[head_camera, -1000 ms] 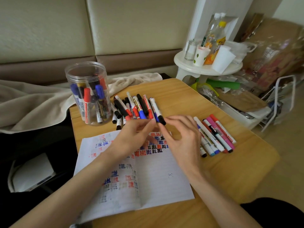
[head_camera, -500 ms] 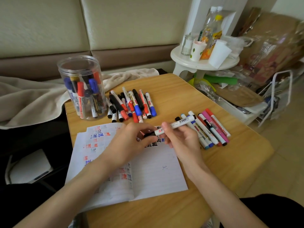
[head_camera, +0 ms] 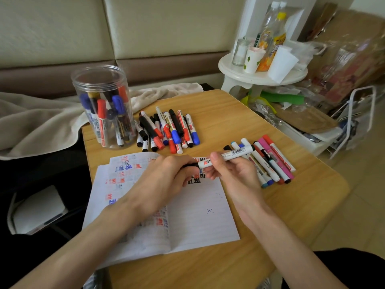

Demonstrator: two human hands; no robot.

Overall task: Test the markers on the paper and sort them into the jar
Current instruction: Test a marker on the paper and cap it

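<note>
Head-worn wide-angle view, looking forward and down, close over table (head_camera: 239, 113)

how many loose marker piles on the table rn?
2. The far pile lies right of the jar; the near pile lies right of the paper, partly hidden behind the right hand. One more marker is gripped between that hand and the left hand.
</note>
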